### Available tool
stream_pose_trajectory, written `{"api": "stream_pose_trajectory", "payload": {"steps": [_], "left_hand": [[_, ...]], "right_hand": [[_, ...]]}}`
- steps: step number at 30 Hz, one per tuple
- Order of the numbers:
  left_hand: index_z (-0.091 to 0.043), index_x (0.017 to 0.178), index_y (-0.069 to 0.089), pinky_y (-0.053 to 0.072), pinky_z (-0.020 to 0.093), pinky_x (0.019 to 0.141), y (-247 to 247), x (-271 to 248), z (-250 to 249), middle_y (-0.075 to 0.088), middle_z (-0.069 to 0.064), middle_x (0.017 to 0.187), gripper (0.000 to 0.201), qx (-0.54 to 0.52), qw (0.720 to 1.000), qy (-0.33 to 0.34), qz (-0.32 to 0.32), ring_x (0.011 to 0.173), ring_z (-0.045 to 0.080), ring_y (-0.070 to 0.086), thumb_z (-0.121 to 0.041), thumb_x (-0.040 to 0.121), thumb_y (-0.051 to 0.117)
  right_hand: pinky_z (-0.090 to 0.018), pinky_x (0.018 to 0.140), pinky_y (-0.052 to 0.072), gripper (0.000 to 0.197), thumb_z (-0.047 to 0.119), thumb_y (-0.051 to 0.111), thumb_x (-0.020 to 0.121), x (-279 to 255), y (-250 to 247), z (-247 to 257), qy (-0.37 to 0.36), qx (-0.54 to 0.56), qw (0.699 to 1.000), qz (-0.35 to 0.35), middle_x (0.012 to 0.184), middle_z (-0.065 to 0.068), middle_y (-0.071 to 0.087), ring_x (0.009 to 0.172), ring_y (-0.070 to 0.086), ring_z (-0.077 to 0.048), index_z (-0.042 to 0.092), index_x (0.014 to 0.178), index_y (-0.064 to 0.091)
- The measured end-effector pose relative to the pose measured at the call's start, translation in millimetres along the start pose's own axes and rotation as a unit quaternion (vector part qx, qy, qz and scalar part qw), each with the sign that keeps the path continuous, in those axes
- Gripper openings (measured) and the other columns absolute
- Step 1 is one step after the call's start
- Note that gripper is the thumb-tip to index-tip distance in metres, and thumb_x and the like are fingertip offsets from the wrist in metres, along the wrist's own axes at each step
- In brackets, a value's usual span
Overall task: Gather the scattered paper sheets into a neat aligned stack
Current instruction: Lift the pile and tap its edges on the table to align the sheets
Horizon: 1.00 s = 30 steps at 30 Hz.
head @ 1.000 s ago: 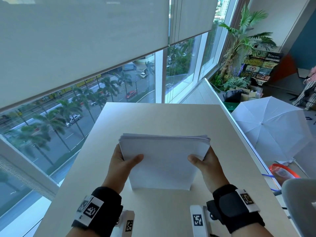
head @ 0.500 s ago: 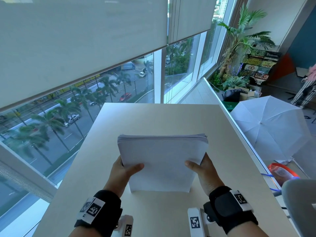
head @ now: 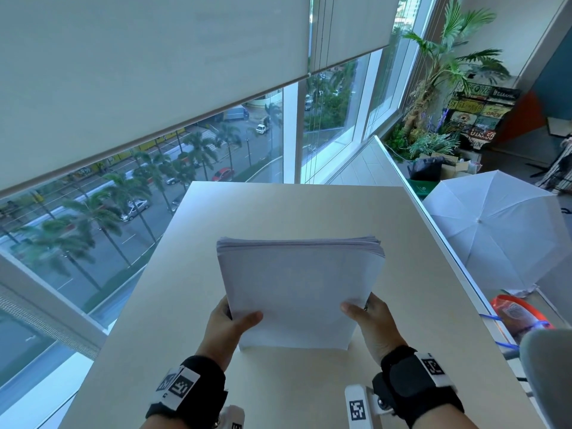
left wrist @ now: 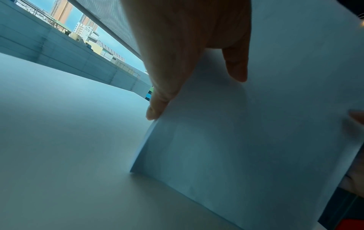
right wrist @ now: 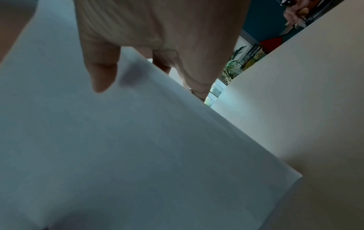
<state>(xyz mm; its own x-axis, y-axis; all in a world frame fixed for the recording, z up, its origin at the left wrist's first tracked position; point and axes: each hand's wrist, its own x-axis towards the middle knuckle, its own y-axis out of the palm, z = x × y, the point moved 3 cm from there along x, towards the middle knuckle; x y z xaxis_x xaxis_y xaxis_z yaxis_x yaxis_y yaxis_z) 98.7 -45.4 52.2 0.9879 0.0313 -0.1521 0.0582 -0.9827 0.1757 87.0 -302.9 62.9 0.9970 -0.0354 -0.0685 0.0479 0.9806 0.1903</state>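
Observation:
A thick stack of white paper sheets (head: 297, 292) stands on its lower edge on the pale table (head: 278, 209), tilted toward me, its top edges nearly flush. My left hand (head: 230, 320) grips the stack's left side low down, thumb on the near face, fingers behind. My right hand (head: 368, 317) grips the right side the same way. In the left wrist view the thumb rests on the paper stack (left wrist: 236, 140) and a fingertip (left wrist: 152, 112) curls round its edge. The right wrist view shows the thumb on the paper stack (right wrist: 118, 140), fingers behind.
The table runs up to a large window with a roller blind (head: 154, 72). To the right, below table level, lie a white umbrella (head: 495, 230), an orange-rimmed object (head: 517, 314) and potted plants (head: 439, 88). A grey chair back (head: 548, 376) stands at the table's right near corner.
Both hands have slid down the sides of the stack toward its lower edge, and the stack stands a little steeper. Its bottom edge stays on the table.

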Motion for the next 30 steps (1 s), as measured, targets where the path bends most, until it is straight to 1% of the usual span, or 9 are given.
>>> {"api": "stream_pose_trajectory", "payload": {"steps": [4, 8, 12, 15, 17, 20, 22, 25, 30], "left_hand": [[-0.013, 0.087, 0.067, 0.055, 0.019, 0.061, 1, 0, -24, 0.077, -0.004, 0.077, 0.050, -0.005, 0.999, 0.032, 0.016, 0.070, 0.010, 0.070, -0.023, 0.040, 0.077], [-0.014, 0.084, 0.067, 0.054, 0.017, 0.059, 8, 1, -56, 0.077, -0.006, 0.074, 0.040, -0.002, 0.996, 0.079, 0.028, 0.067, 0.007, 0.070, -0.019, 0.046, 0.076], [-0.012, 0.084, 0.065, 0.054, 0.016, 0.059, 13, 0, -79, 0.076, -0.007, 0.072, 0.025, 0.002, 0.993, 0.112, 0.021, 0.065, 0.004, 0.068, -0.004, 0.061, 0.067], [-0.012, 0.082, 0.065, 0.054, 0.016, 0.060, 14, -1, -89, 0.076, -0.008, 0.071, 0.022, 0.005, 0.992, 0.129, 0.010, 0.064, 0.004, 0.067, -0.005, 0.062, 0.066], [-0.014, 0.080, 0.066, 0.053, 0.016, 0.060, 14, -2, -93, 0.075, -0.008, 0.071, 0.020, 0.004, 0.990, 0.137, 0.009, 0.065, 0.004, 0.067, -0.005, 0.062, 0.066], [-0.019, 0.075, 0.070, 0.054, 0.016, 0.061, 16, -2, -96, 0.076, -0.006, 0.072, 0.020, 0.001, 0.990, 0.143, 0.012, 0.066, 0.005, 0.067, -0.004, 0.063, 0.066], [-0.019, 0.075, 0.070, 0.054, 0.016, 0.061, 16, -3, -97, 0.076, -0.006, 0.072, 0.020, 0.000, 0.990, 0.143, 0.013, 0.066, 0.005, 0.067, -0.004, 0.063, 0.065], [-0.022, 0.072, 0.073, 0.054, 0.017, 0.061, 17, -4, -99, 0.076, -0.005, 0.072, 0.021, -0.001, 0.990, 0.143, 0.017, 0.066, 0.006, 0.067, -0.004, 0.064, 0.065], [-0.023, 0.077, 0.069, 0.053, 0.016, 0.061, 20, -5, -102, 0.075, -0.006, 0.074, 0.022, -0.004, 0.989, 0.148, 0.017, 0.067, 0.005, 0.067, -0.017, 0.056, 0.074]], "right_hand": [[-0.016, 0.067, 0.052, 0.008, 0.019, 0.068, 0.074, 5, -8, 8, -0.019, 0.085, 0.996, -0.006, 0.077, 0.004, 0.073, 0.075, 0.065, -0.011, 0.015, 0.080, 0.068], [-0.024, 0.068, 0.032, 0.041, 0.064, 0.072, 0.061, 13, -6, 20, -0.023, 0.081, 0.995, -0.058, 0.081, -0.003, 0.041, 0.078, 0.036, -0.015, 0.027, 0.072, 0.057], [-0.016, 0.062, 0.040, 0.041, 0.062, 0.061, 0.069, 19, -1, 39, -0.065, 0.058, 0.994, -0.059, 0.067, 0.003, 0.058, 0.065, 0.047, -0.002, 0.023, 0.060, 0.069], [-0.022, 0.066, 0.039, 0.049, 0.074, 0.067, 0.055, 19, 6, 51, -0.103, 0.043, 0.992, -0.056, 0.076, -0.005, 0.054, 0.079, 0.044, -0.011, 0.029, 0.072, 0.062], [-0.024, 0.068, 0.044, 0.062, 0.075, 0.066, 0.053, 18, 8, 57, -0.113, 0.034, 0.992, -0.046, 0.080, 0.006, 0.069, 0.082, 0.052, -0.013, 0.022, 0.085, 0.071], [-0.021, 0.065, 0.033, 0.063, 0.080, 0.062, 0.053, 17, 12, 69, -0.138, 0.017, 0.989, -0.053, 0.078, 0.007, 0.063, 0.081, 0.040, -0.015, 0.031, 0.091, 0.074], [-0.025, 0.077, 0.045, 0.060, 0.079, 0.061, 0.055, 16, 14, 75, -0.154, 0.009, 0.987, -0.054, 0.087, 0.010, 0.070, 0.089, 0.056, -0.013, 0.035, 0.094, 0.074], [-0.034, 0.102, 0.039, 0.061, 0.080, 0.063, 0.050, 15, 17, 83, -0.151, 0.002, 0.987, -0.057, 0.097, 0.018, 0.073, 0.110, 0.058, -0.013, 0.037, 0.092, 0.074], [-0.031, 0.098, 0.041, 0.058, 0.066, 0.070, 0.053, 16, 19, 87, -0.154, -0.026, 0.987, -0.049, 0.098, 0.018, 0.072, 0.107, 0.058, -0.010, 0.031, 0.099, 0.066]]}}
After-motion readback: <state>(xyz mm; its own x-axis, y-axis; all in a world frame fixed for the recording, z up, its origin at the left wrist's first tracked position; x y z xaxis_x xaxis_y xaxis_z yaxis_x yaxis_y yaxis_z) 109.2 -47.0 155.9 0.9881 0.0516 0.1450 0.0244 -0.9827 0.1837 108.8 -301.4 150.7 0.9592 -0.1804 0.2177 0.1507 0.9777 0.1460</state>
